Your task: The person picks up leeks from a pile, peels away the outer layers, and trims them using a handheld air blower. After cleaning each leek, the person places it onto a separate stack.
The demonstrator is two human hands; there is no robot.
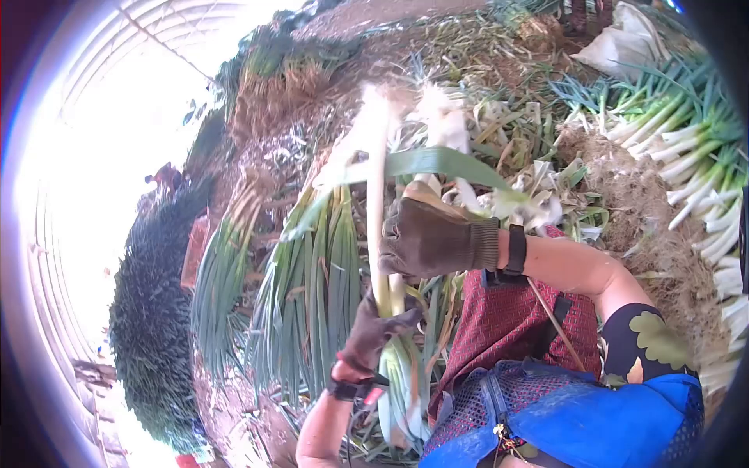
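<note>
My left hand (382,327), in a dark glove, is wrapped round the green part of a leek (378,179). The leek stands roughly upright in view, its white root end blurred at the top. My right hand (429,234), also gloved, is closed in a fist beside the stalk, with a pale strip of leek leaf (433,199) showing at its top edge. A long green leaf (445,161) arcs above this fist, its far end blurred. What lies inside the right fist is mostly hidden.
Bundled leeks (312,265) lie just left of my hands, with a larger dark-green heap (152,320) beyond. Cleaned leeks (686,156) line the right side near a white sack (624,43). Peeled leaves (538,195) litter the ground. A red cloth (499,327) covers my lap.
</note>
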